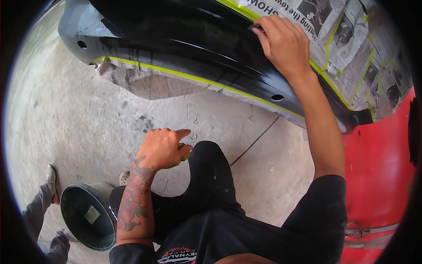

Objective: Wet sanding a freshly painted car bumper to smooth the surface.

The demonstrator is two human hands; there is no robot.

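Observation:
A glossy black car bumper (176, 44) runs across the top, its edges masked with yellow-green tape (184, 77) and newspaper (351, 39). My right hand (283, 44) presses on the black surface near the upper tape line, fingers closed over a small dark piece, likely sandpaper (257, 28), mostly hidden. My left hand (162, 147) rests by my bent knee (209, 154), closed on a yellowish-green item (185, 155) that shows only at its edge.
A red car body panel (378, 176) stands at the right. A dark round bucket (88, 215) with a small pale square inside sits on the concrete floor (79, 123) at lower left. Another person's leg and shoe (50, 180) are beside it.

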